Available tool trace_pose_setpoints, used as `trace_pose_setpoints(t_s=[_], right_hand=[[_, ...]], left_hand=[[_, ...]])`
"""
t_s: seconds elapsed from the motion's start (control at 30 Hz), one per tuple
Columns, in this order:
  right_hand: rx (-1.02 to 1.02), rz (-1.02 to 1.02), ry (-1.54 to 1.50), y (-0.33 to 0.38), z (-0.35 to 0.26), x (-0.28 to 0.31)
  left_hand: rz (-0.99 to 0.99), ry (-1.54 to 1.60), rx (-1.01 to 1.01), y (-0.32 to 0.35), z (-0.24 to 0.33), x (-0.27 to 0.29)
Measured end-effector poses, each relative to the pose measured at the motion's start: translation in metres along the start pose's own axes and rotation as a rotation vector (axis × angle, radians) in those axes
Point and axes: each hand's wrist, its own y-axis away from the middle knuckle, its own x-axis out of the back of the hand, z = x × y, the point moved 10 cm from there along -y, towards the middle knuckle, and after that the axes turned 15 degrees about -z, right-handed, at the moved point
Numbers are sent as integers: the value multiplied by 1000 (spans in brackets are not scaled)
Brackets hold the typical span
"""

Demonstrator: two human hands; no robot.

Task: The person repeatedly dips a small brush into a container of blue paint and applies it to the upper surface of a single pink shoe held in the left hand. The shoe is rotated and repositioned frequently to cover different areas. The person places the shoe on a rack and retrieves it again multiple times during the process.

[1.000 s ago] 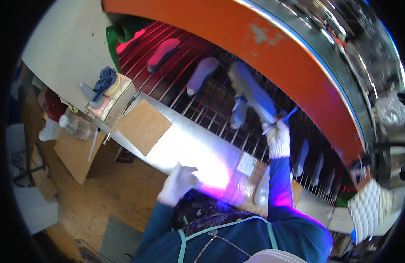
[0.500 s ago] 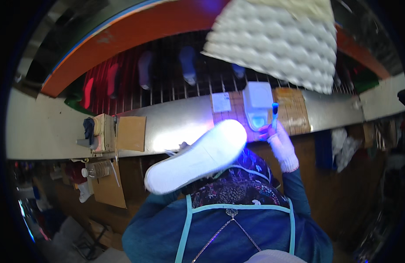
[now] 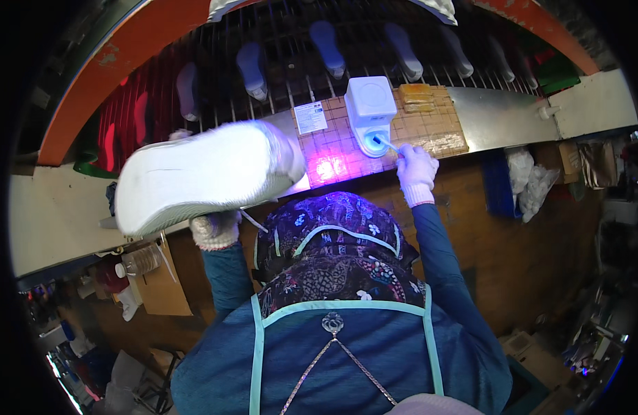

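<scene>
A white shoe (image 3: pixel 194 173), its pale sole turned up toward me, is held up at the left above the bench edge. My left hand (image 3: pixel 217 231), in a knitted white glove, grips it from beneath; the shoe hides the fingers. To the right, my gloved right hand (image 3: pixel 418 170) is closed around a thin brush (image 3: pixel 389 144). The brush tip dips into the round opening at the front of a white pot with a boxy reservoir (image 3: pixel 371 104). A lace hangs below the shoe.
Beyond the metal bench (image 3: pixel 502 124) is a rack of bars with several insole-shaped pieces (image 3: pixel 326 47) under an orange arch (image 3: pixel 105 76). A taped cardboard mat (image 3: pixel 429 131) bears the pot, a printed card (image 3: pixel 311 117) and amber blocks (image 3: pixel 417 97). A clear bottle (image 3: pixel 141 261) lies lower left.
My right hand has lowered the brush from upright beside the pot into its opening. The shoe has moved left and turned more level. Most of the white bumpy sheet has left the view.
</scene>
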Motion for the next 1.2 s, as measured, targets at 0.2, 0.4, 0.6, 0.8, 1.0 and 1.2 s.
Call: trace_pose_setpoints(t_s=[0.2, 0.4, 0.6, 0.8, 1.0, 1.2], right_hand=[[82, 72, 182, -8, -20, 9], [-22, -135, -575, -3, 28, -13], [29, -471, -1329, 7, 27, -43], [246, 64, -1388, 46, 0, 83], [602, 294, -1125, 127, -59, 189], [631, 156, -1249, 122, -89, 181]], left_hand=[[-26, -54, -177, -1, 42, 6], [-37, -826, -237, -16, 36, -66], [-416, -1164, -591, -34, -16, -106], [-418, -1490, -967, -43, -46, -132], [-531, -1530, -1025, -46, -38, -171], [-571, -1473, -1046, -33, -30, -180]])
